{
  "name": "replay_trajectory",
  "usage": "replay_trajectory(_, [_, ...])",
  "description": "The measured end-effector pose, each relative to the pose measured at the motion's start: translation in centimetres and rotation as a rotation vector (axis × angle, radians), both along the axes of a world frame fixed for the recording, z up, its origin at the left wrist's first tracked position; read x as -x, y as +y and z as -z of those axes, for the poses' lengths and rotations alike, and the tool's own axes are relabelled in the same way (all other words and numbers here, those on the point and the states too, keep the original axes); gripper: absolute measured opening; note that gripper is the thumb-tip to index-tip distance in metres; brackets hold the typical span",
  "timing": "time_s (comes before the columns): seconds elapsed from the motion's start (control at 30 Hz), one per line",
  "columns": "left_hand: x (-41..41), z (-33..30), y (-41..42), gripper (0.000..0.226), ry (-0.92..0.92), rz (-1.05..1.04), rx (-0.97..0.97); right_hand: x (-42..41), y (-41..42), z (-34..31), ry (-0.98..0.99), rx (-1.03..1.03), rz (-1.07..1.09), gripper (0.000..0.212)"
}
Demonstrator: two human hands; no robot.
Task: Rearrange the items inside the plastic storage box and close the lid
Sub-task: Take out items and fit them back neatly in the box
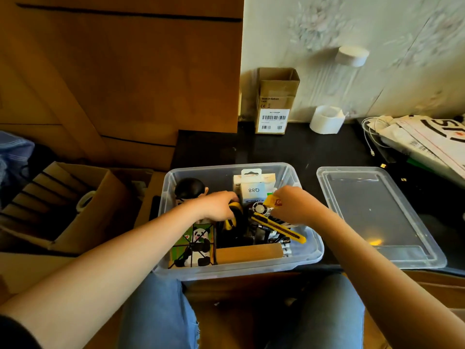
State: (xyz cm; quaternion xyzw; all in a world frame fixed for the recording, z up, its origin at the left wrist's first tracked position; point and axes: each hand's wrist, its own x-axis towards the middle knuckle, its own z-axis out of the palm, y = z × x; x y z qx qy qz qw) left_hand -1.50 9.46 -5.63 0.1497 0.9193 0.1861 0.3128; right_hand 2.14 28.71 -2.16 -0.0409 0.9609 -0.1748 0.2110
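**Both hands inside a crowded storage box, lid lying off to the side**

A clear plastic storage box [305,258] sits at the counter's near edge, above the person's knees. Its clear lid [377,217] lies flat on the black counter [302,149], just right of the box.

Risks, as a judgement: a yellow utility knife [279,226] lies slanted on top of the clutter, right beside the right hand, so a careless reach could catch it. Whether its blade is out cannot be told. A tall white mini-fan package [254,190] stands upright at the back; if it stays that tall, the lid may not seat.

The left hand [216,206] curls its fingers around a yellow-and-black striped item [232,221]. The right hand [293,204] pinches a small yellow packet [274,201] at its fingertips.
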Motion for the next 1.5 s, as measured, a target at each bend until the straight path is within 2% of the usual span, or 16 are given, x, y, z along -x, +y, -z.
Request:
replay_trajectory(0.13, [-1.1,-0.6,-0.1,0.05,-0.166,-0.06,-0.124,0.3,-0.7,0.0,-0.009,0.055,0.027,0.028])
replay_trajectory(0.2, [-1.4,-1.0,-0.2,0.037,-0.213,-0.038,-0.104,0.2,-1.0,-0.3,-0.016,0.027,0.038,0.032])
replay_trajectory(0.37, [-1.6,-1.9,0.4,0.013,-0.2,0.063,-0.029,0.1,-0.9,-1.2,-0.05,-0.044,0.048,0.033])
replay_trajectory(0.47, [-1.6,-2.2,0.5,0.025,-0.164,0.091,-0.024,0.3,-1.1,-1.5,-0.056,-0.088,0.0,0.031])
replay_trajectory(0.57, [-1.8,-2.5,0.5,0.018,-0.143,0.071,-0.044,0.5,-1.0,-0.9,0.071,-0.136,0.004,0.027])
replay_trajectory(0.67, [-2.0,-2.5,0.2,0.015,-0.167,-0.026,-0.152,0.3,-1.0,-0.4,0.255,-0.155,0.057,0.036])
replay_trajectory(0.77, [-2.5,-2.8,-0.1,0.014,-0.312,-0.151,-0.386,0.3,-1.1,0.0,0.323,-0.219,0.011,0.049])
replay_trajectory(0.87, [-2.6,-3.2,-0.7,0.018,-0.35,-0.286,-0.565,0.5,-1.0,0.1,0.359,-0.184,-0.036,0.045])
replay_trajectory(0.93, [-2.4,-3.5,-1.4,0.018,-0.317,-0.373,-0.631,0.5,-0.7,-0.2,0.297,-0.166,-0.055,0.034])
replay_trajectory(1.03, [-2.2,-4.3,-2.5,0.017,-0.325,-0.548,-0.776,0.3,-0.2,-0.1,0.081,-0.276,-0.212,0.032])
replay_trajectory(1.1, [-2.1,-4.7,-3.0,0.015,-0.332,-0.669,-0.879,0.0,0.0,0.1,0.014,-0.329,-0.276,0.03])
replay_trajectory(1.2, [-2.0,-4.9,-3.0,0.012,-0.315,-0.816,-0.996,-0.2,-0.3,0.3,0.008,-0.386,-0.322,0.028])
replay_trajectory(1.37, [-2.2,-4.6,-2.7,0.01,-0.314,-0.862,-1.042,-0.7,-1.0,0.0,-0.011,-0.536,-0.454,0.022])
replay_trajectory(1.5, [-2.3,-4.2,-2.6,0.009,-0.344,-0.9,-1.081,-0.3,0.1,-1.8,0.056,-0.383,-0.392,0.027])
